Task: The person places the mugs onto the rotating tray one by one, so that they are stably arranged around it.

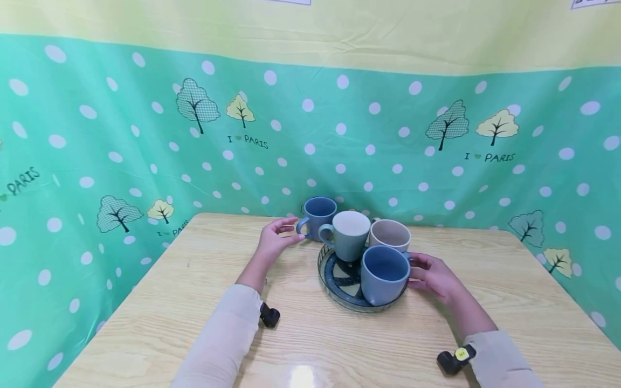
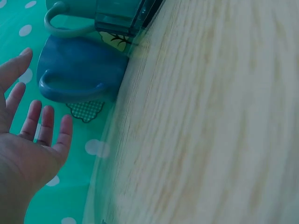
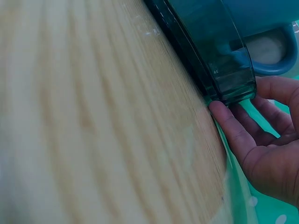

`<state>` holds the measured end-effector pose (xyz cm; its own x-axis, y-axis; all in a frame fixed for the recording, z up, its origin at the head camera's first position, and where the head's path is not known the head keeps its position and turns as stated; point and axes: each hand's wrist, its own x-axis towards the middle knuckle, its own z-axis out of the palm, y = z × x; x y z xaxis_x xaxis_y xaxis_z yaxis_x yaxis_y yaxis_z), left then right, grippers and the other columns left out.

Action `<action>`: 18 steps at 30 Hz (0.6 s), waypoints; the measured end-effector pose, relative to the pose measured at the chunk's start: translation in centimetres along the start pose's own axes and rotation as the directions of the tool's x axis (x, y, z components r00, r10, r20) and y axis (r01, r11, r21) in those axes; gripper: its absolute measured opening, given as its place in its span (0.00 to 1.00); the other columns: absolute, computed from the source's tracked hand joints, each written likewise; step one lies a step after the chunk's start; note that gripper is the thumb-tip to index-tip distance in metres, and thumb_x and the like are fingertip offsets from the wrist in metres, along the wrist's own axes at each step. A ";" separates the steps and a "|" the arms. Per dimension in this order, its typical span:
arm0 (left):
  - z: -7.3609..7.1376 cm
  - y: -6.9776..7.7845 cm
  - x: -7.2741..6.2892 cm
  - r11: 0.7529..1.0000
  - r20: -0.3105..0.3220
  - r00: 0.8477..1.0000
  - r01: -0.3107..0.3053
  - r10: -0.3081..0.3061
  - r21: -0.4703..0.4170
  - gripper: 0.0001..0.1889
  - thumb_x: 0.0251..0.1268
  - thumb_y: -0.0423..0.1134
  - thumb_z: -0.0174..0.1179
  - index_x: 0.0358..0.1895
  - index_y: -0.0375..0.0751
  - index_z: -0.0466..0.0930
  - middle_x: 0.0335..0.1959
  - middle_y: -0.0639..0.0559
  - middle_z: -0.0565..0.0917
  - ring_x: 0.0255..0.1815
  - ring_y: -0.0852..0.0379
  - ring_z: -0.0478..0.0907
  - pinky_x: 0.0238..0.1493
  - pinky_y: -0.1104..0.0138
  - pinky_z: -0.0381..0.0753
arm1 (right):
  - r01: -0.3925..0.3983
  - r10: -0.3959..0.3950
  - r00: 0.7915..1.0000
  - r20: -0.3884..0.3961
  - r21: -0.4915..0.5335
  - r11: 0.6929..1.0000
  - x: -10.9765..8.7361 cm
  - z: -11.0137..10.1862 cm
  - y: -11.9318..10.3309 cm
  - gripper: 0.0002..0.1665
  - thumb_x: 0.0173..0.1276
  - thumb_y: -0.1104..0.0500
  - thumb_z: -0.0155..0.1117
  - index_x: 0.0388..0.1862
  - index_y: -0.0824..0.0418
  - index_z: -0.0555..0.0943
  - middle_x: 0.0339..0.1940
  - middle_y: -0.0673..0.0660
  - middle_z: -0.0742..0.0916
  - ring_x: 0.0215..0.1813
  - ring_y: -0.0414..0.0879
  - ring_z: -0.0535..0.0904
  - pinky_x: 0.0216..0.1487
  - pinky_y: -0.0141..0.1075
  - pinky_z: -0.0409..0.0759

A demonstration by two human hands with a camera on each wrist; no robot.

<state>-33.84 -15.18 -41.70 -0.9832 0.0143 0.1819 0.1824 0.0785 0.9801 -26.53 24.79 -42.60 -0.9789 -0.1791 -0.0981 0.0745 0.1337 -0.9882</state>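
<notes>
A blue mug (image 1: 317,226) stands on the table behind the left of a round glass tray (image 1: 342,297), its handle turned towards my left hand (image 1: 275,240). The left fingers are spread and loosely bent beside that handle, holding nothing. On the tray, a grey-green mug (image 1: 347,245) is at the back left, a beige mug (image 1: 391,236) at the back right and a larger light-blue mug (image 1: 380,288) in front. My right hand (image 1: 433,276) is at the tray's right side, thumb tip at its lower edge and relaxed fingers close under the light-blue mug's handle (image 3: 280,67).
The light wooden table (image 1: 310,345) extends around the tray. A green dotted cloth (image 1: 310,134) with printed trees hangs right behind the table's back edge. Small black wrist cameras (image 1: 269,315) are strapped at both sleeves.
</notes>
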 end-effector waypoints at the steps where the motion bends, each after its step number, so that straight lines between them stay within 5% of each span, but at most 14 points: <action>1: 0.0 0.0 0.0 1.000 -0.003 1.000 0.003 -0.003 0.000 0.28 0.47 0.32 0.76 0.56 0.42 0.81 0.57 0.45 0.78 0.61 0.41 0.72 0.54 0.60 0.82 | 0.002 -0.002 1.000 -0.003 0.002 1.000 -0.1 0.1 0.0 0.36 0.68 0.69 0.61 0.70 0.78 0.58 0.60 0.70 0.74 0.44 0.43 0.83 0.47 0.42 0.86; 18: 1.4 -0.2 0.9 1.000 -0.039 0.999 -0.003 0.004 0.002 0.28 0.50 0.22 0.71 0.58 0.33 0.78 0.53 0.38 0.81 0.54 0.40 0.79 0.48 0.64 0.85 | 0.013 -0.012 1.000 -0.009 0.017 1.000 -0.9 0.6 0.1 0.33 0.65 0.72 0.60 0.66 0.77 0.60 0.60 0.73 0.71 0.46 0.46 0.82 0.49 0.47 0.85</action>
<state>-34.74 -13.80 -41.89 -0.9818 -0.0245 0.1883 0.1858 0.0800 0.9793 -25.51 24.42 -42.69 -0.9815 -0.1718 -0.0847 0.0655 0.1145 -0.9913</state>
